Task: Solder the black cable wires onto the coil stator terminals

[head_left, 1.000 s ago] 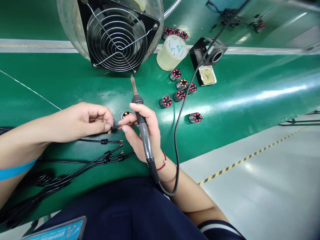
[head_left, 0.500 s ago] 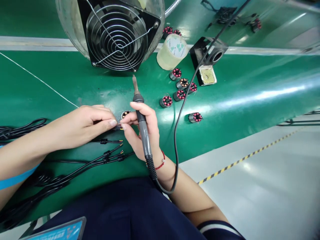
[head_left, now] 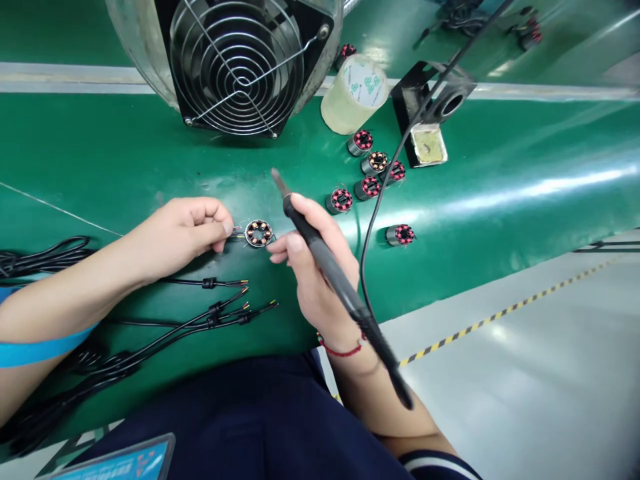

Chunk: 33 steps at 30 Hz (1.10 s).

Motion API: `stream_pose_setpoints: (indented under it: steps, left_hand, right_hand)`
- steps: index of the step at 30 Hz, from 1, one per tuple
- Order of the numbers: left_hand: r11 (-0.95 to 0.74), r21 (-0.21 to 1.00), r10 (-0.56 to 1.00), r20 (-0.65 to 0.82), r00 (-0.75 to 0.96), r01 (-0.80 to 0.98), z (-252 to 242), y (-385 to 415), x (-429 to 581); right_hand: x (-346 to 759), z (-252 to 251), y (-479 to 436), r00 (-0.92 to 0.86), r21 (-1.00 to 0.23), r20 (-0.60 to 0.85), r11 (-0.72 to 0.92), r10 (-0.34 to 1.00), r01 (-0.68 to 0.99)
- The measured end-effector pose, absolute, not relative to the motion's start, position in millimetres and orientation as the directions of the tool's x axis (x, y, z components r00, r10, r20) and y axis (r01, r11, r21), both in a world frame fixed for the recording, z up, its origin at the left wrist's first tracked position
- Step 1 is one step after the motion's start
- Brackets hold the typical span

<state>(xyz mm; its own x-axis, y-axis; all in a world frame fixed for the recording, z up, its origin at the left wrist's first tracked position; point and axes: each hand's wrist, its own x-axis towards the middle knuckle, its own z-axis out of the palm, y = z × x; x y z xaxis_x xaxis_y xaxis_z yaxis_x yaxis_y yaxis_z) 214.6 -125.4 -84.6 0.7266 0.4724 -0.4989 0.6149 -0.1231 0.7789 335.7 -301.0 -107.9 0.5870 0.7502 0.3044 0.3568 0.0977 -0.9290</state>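
My left hand [head_left: 197, 230] pinches the end of a black cable, whose thin coloured wires [head_left: 239, 233] stick out toward a round coil part [head_left: 259, 233] on the green table. My right hand [head_left: 323, 267] is wrapped round a soldering iron [head_left: 333, 267]. The iron's tip points up and left, above the coil part and clear of it. My right fingertips are close to that part's right edge. Several black cables [head_left: 213, 320] with bared wire ends lie below my left hand.
A fan with a wire guard [head_left: 243, 80] stands at the top. Right of it are a tape roll [head_left: 355, 93], an iron stand [head_left: 427, 143] and several coil parts [head_left: 367, 187]. The iron's cord [head_left: 373, 227] crosses the table. A coiled cable [head_left: 45, 257] lies at left.
My right hand has moved right, away from my left fingertips, and the iron has tilted further left at its tip. The round coil part now shows fully between my hands.
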Motion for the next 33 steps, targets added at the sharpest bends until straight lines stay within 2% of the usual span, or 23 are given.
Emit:
stream_pose_setpoints:
  steps: [4,9,33]
  left_hand:
    - [-0.091,0.743,0.474,-0.554,0.685,0.664,-83,-125,215]
    - [-0.079,0.714,0.455,-0.595,0.663,0.695,-84,-124,217]
    - [-0.087,0.713,0.486,-0.579,0.655,0.696,-89,-122,214]
  right_hand:
    - [338,-112,-316,0.607,-0.883,0.385,0.086,0.695,0.462]
    - [335,-122,-320,0.658,-0.872,0.445,0.128,0.608,0.472]
    - [334,-127,-323,0.67,-0.899,0.374,0.072,0.641,0.433]
